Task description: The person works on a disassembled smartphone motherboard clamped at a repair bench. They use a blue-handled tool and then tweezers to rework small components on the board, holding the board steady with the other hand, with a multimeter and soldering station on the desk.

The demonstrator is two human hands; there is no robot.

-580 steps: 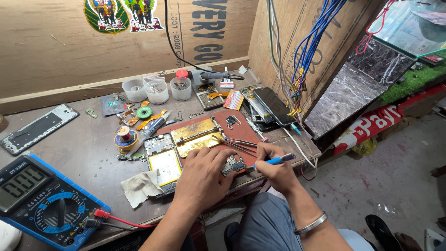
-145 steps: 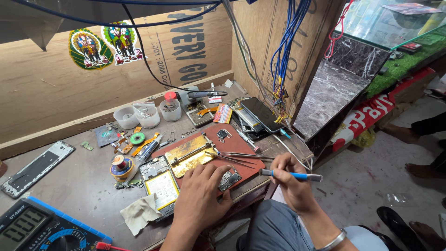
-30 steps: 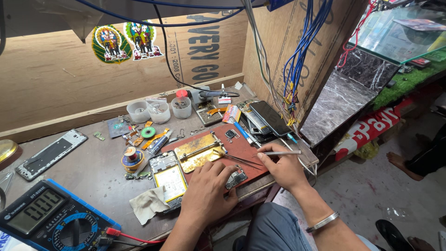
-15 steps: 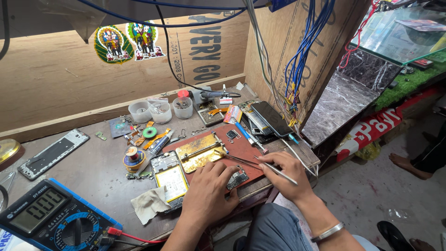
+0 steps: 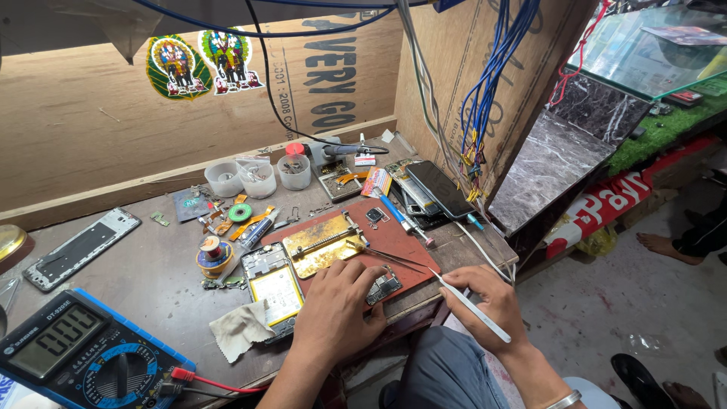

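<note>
My right hand (image 5: 492, 307), off the desk's (image 5: 151, 276) near edge, has its fingers closed around slim white-handled metal tweezers (image 5: 462, 303). My left hand (image 5: 337, 310) lies flat with loosely spread fingers, pinning a small dark phone circuit board (image 5: 385, 286) on the reddish-brown work mat (image 5: 394, 235) at the near edge; it grips nothing. I judge the board light, stiff and fragile, best taken by its bare edges. Beside it lies an opened phone frame with a yellow battery (image 5: 276, 291), with a blue digital multimeter (image 5: 83, 352) at the near left corner. Toward the far edge stand 3 clear plastic cups (image 5: 257, 178).
</note>
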